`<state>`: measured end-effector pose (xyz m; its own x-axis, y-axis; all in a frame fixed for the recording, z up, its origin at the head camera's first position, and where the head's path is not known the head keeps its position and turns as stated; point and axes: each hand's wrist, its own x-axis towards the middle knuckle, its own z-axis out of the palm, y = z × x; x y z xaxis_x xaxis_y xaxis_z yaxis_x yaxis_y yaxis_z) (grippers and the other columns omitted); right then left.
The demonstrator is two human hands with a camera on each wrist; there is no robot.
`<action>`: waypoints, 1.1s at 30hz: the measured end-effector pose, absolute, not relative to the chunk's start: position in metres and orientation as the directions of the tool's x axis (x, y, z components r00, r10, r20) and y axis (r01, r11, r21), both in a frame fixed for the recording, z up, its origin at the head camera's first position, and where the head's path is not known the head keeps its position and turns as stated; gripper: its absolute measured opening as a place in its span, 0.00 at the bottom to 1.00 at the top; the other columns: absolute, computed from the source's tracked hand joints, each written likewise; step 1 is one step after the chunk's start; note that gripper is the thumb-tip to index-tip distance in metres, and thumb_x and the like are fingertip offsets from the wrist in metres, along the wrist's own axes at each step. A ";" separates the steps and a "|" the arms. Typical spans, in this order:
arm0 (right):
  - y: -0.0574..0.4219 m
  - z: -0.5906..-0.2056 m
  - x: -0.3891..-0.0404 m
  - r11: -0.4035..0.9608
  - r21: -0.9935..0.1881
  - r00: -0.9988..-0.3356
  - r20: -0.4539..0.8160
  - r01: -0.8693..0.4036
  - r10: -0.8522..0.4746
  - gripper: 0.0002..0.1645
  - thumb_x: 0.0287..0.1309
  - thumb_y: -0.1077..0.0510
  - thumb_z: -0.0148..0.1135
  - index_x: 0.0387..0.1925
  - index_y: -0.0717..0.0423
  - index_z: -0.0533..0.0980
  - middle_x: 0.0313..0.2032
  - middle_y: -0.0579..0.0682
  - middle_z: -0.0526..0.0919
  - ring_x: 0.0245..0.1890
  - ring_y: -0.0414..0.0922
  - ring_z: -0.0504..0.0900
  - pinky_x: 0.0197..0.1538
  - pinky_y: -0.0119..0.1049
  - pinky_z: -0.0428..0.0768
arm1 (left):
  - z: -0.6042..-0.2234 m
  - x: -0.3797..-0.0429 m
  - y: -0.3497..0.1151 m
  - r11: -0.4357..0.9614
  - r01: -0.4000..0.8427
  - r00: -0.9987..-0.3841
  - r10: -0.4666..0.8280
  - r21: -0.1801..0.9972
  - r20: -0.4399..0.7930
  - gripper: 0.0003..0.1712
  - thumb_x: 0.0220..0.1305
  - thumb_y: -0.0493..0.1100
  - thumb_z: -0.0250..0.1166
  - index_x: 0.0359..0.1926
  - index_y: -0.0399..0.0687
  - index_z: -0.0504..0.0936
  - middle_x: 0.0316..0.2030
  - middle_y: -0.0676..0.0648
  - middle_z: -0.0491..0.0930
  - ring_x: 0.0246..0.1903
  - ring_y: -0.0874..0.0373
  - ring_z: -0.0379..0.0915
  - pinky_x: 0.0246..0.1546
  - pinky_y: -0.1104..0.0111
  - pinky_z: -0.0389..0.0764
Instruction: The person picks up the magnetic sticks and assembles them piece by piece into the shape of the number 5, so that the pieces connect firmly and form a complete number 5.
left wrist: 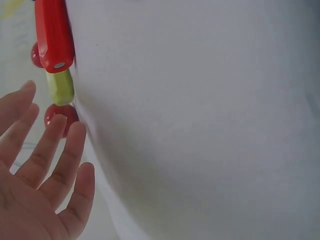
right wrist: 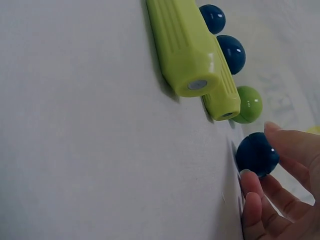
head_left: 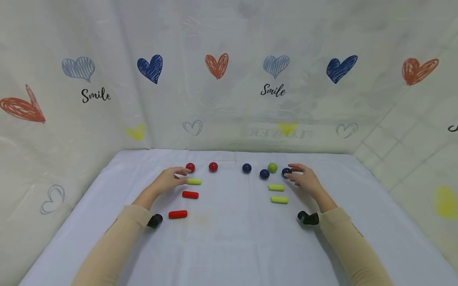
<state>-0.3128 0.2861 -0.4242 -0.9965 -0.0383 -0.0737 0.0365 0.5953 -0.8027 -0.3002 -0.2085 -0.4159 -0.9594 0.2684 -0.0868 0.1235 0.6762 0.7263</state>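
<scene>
facing each other across the white surface (head_left: 229, 238), the left hand (head_left: 171, 178) and the right hand (head_left: 307, 179) each sit beside a ball near the far edge. the left hand is loosely spread, its fingers apart, with the fingertips right by the outer red ball (head_left: 190, 166); whether they touch it, i cannot tell. just below that ball, at the tip of the same hand, lies the left yellow-green stick (head_left: 195, 181). nearer the person come the upper red stick (head_left: 190, 195) and then the lower red stick (head_left: 178, 214).

the right hand has the outer blue ball (right wrist: 256, 155) between its thumb and fingers, thumb on one side and fingertips on the other; i cannot tell if they actually pinch it. to the left of that ball are the green ball (head_left: 272, 167), the middle blue ball (head_left: 264, 174) and the inner blue ball (head_left: 247, 168), spaced a little apart. the far yellow-green stick (head_left: 276, 187) and the near yellow-green stick (head_left: 279, 200) lie in front of them, one below the other, roughly parallel.

the inner red ball (head_left: 213, 167) rests between the two groups, well apart from both hands. behind everything hangs a pale backdrop (head_left: 236, 31) printed with hearts and the word "smile".
</scene>
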 end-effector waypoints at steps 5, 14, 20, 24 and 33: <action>0.284 -0.426 -0.315 0.613 -0.788 -0.995 -0.091 0.053 -0.031 0.40 0.70 0.50 0.65 0.75 0.60 0.62 0.71 0.68 0.65 0.46 0.53 0.80 0.44 0.36 0.76 | -0.415 -0.302 -0.203 0.681 0.125 -0.951 0.289 0.721 -0.108 0.26 0.71 0.39 0.66 0.68 0.44 0.76 0.62 0.37 0.76 0.59 0.38 0.73 0.58 0.50 0.77; 0.282 -0.430 -0.317 0.633 -0.773 -0.996 -0.082 0.043 -0.032 0.39 0.69 0.52 0.65 0.74 0.61 0.64 0.70 0.69 0.65 0.47 0.53 0.75 0.43 0.36 0.76 | -0.415 -0.303 -0.194 0.702 0.109 -0.944 0.295 0.703 -0.148 0.25 0.67 0.37 0.69 0.64 0.44 0.80 0.57 0.39 0.77 0.56 0.41 0.72 0.56 0.51 0.77; 0.281 -0.430 -0.318 0.641 -0.767 -0.997 -0.064 0.024 -0.039 0.37 0.69 0.53 0.65 0.73 0.62 0.65 0.69 0.71 0.65 0.53 0.57 0.75 0.44 0.37 0.77 | -0.417 -0.306 -0.190 0.731 0.092 -0.942 0.285 0.676 -0.179 0.23 0.66 0.36 0.70 0.61 0.46 0.82 0.54 0.40 0.77 0.53 0.44 0.72 0.54 0.52 0.78; 0.281 -0.430 -0.318 0.646 -0.763 -0.997 -0.067 0.033 -0.028 0.36 0.69 0.56 0.65 0.73 0.63 0.65 0.69 0.71 0.65 0.57 0.60 0.74 0.47 0.40 0.78 | -0.416 -0.306 -0.188 0.761 0.087 -0.942 0.273 0.643 -0.196 0.21 0.66 0.36 0.69 0.60 0.47 0.83 0.53 0.40 0.77 0.53 0.44 0.72 0.54 0.50 0.77; 0.278 -0.428 -0.316 0.653 -0.756 -0.998 -0.063 0.032 -0.024 0.34 0.71 0.58 0.62 0.72 0.64 0.65 0.68 0.72 0.66 0.58 0.61 0.73 0.49 0.45 0.78 | -0.411 -0.304 -0.181 0.776 0.030 -0.951 0.215 0.630 -0.221 0.18 0.67 0.36 0.69 0.57 0.45 0.85 0.55 0.40 0.77 0.55 0.43 0.70 0.58 0.43 0.70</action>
